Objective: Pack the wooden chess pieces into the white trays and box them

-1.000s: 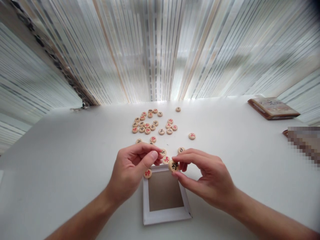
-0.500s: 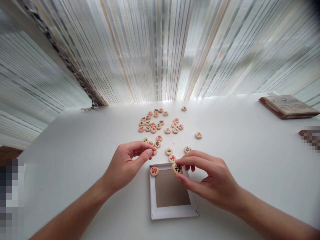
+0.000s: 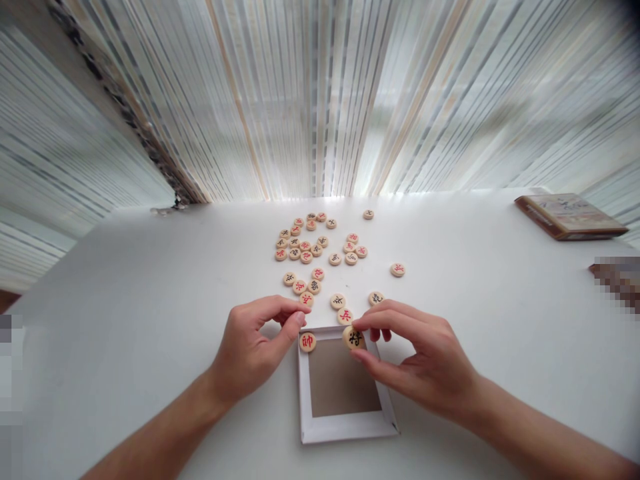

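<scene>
My right hand (image 3: 410, 353) pinches a round wooden Chinese chess piece with a black character (image 3: 353, 337) between thumb and fingers, over the box's upper right corner. A piece with a red character (image 3: 307, 342) sits in the upper left corner of the shallow white box (image 3: 345, 427), whose bottom is brown. My left hand (image 3: 263, 340) hovers left of that corner, thumb tip close to the bent index finger, with nothing seen between them. Just past its fingertips lies another red-marked piece (image 3: 307, 299). Touching the box's far edge, or nearly so, is a red-marked piece (image 3: 345, 316).
Several red and black Chinese chess pieces (image 3: 305, 256) lie scattered on the white table (image 3: 175, 280) beyond the box. A flat printed box (image 3: 570, 215) rests at the far right, with a brown object (image 3: 615, 279) nearer. A striped string curtain (image 3: 320, 100) hangs behind the table.
My left hand has drawn back slightly toward me, uncovering the red-marked piece beyond its fingertips. My right hand keeps its black-marked piece in nearly the same spot. The view has shifted a little.
</scene>
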The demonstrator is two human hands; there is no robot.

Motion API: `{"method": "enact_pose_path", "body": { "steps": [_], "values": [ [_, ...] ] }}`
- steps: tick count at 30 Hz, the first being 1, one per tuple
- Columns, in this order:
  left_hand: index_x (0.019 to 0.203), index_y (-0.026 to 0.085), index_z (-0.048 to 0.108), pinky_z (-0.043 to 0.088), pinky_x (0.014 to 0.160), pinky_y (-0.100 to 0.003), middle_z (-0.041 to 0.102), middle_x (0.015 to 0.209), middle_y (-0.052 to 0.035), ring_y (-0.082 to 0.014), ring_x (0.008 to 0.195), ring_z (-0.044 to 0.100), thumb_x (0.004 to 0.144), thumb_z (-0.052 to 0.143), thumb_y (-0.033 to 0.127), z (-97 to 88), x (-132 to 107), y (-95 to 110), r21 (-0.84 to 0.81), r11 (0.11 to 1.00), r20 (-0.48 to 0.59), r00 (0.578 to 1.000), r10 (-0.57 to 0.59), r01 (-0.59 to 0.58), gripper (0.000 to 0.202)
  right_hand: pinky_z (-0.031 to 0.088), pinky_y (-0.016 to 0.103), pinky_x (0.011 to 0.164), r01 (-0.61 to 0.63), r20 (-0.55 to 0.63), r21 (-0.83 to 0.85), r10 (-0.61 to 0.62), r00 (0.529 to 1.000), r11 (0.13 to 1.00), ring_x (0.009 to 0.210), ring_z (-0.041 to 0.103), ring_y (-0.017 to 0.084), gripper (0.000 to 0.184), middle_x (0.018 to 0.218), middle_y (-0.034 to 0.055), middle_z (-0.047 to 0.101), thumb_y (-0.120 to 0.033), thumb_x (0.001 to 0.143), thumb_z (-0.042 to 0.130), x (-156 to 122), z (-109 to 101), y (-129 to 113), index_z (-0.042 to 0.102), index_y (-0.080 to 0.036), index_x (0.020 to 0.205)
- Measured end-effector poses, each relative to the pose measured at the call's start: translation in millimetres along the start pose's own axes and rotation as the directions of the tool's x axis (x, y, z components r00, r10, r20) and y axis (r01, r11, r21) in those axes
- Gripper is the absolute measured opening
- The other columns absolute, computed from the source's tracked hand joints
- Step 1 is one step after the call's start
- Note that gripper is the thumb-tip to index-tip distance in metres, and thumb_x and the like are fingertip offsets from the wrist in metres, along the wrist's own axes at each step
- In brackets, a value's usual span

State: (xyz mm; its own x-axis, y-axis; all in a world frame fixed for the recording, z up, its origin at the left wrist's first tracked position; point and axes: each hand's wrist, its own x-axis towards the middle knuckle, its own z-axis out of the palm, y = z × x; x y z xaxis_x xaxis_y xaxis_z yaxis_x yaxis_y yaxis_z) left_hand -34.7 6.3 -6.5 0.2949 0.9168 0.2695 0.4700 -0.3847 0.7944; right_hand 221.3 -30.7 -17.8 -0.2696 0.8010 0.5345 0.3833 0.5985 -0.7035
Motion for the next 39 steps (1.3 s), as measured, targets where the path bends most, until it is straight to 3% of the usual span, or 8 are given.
{"method": "enact_pose_path", "body": {
  "steps": [9,15,19,28,39],
  "values": [
    [0.095,0.018,0.082,0.06,0.07,-0.026,0.085,0.091,-0.0039,-0.0174,0.075,0.077,0.096,0.067,0.024,1.7,2,-9,-0.006,0.995,0.052,0.994,-0.094,0.095,0.017,0.056,0.027,0.068,-0.002,0.069,-0.029,0.004,0.998,1.0,0.077,0.068,0.016,0.016,0.092,0.0057,0.074,-0.013,0.092,0.074,1,11,-9,0.073,-0.018,0.108],
    [0.094,0.019,0.082,0.06,0.072,-0.024,0.085,0.091,-0.0027,-0.0169,0.078,0.078,0.096,0.067,0.021,2.6,2,-14,-0.022,0.996,0.077,0.993,-0.086,0.088,0.016,0.053,0.028,0.064,-0.039,0.207,-0.128,0.065,0.976,0.991,0.073,0.066,0.017,0.009,0.087,0.0057,0.072,-0.018,0.094,0.071,9,23,-13,0.076,-0.017,0.101],
    [0.095,0.018,0.082,0.06,0.073,-0.024,0.085,0.091,-0.0028,-0.0166,0.078,0.078,0.096,0.066,0.02,1.1,2,-15,-0.035,0.996,0.085,0.993,-0.077,0.08,0.016,0.045,0.026,0.057,0.007,0.284,-0.173,0.044,0.958,0.985,0.065,0.059,0.015,0.007,0.079,0.0035,0.067,-0.016,0.093,0.071,19,29,-16,0.077,-0.016,0.096],
    [0.096,0.018,0.083,0.058,0.069,-0.022,0.085,0.087,-0.0009,-0.015,0.076,0.077,0.095,0.067,0.018,-1.2,2,-14,-0.052,0.995,0.101,0.992,-0.076,0.081,0.016,0.046,0.027,0.064,0.054,0.305,-0.185,0.005,0.952,0.981,0.071,0.06,0.017,0.004,0.08,0.0041,0.065,-0.014,0.092,0.069,28,42,-9,0.073,-0.015,0.093],
    [0.1,0.02,0.084,0.06,0.072,-0.023,0.086,0.09,-0.0005,-0.0164,0.08,0.08,0.095,0.068,0.019,-1.9,2,-15,-0.062,0.993,0.116,0.989,-0.091,0.099,0.017,0.044,0.029,0.063,0.096,0.306,-0.185,-0.036,0.951,0.978,0.071,0.058,0.018,0.008,0.079,0.0043,0.064,-0.016,0.097,0.064,25,40,-4,0.071,-0.015,0.093]
  ]
}}
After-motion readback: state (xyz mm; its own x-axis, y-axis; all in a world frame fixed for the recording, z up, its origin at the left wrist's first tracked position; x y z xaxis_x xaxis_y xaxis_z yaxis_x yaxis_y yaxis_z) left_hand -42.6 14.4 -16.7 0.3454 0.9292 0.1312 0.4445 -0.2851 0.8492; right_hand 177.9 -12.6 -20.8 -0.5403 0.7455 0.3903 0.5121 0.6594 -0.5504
